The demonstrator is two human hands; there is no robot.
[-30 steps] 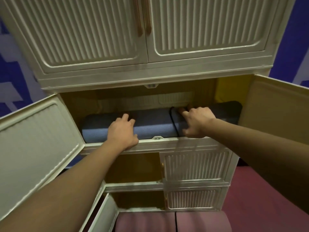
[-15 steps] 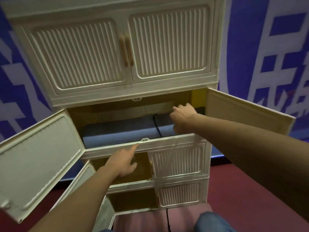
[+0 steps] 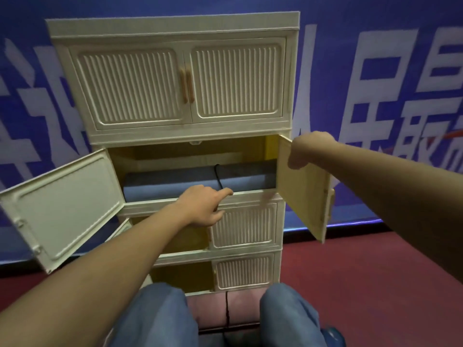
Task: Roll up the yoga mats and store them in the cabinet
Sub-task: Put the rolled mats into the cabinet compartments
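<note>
A rolled blue-grey yoga mat (image 3: 175,184) with a black strap (image 3: 217,176) lies across the open middle compartment of the cream cabinet (image 3: 175,28). My left hand (image 3: 203,209) hovers at the compartment's front ledge, index finger stretched out, holding nothing. My right hand (image 3: 310,151) grips the top edge of the right door (image 3: 303,196), which stands about half swung in. The left door (image 3: 67,204) hangs wide open. A pinkish mat (image 3: 240,309) lies on the floor between my knees.
The top pair of doors (image 3: 185,81) is closed. Two lower compartments (image 3: 185,239) are open on the left and closed on the right. A blue wall with white lettering stands behind, and red floor (image 3: 375,284) spreads to the right.
Both hands came off the mat in the compartment. My left hand dropped to the ledge; my right hand moved out to the right door, which has swung inward. My view pulled back.
</note>
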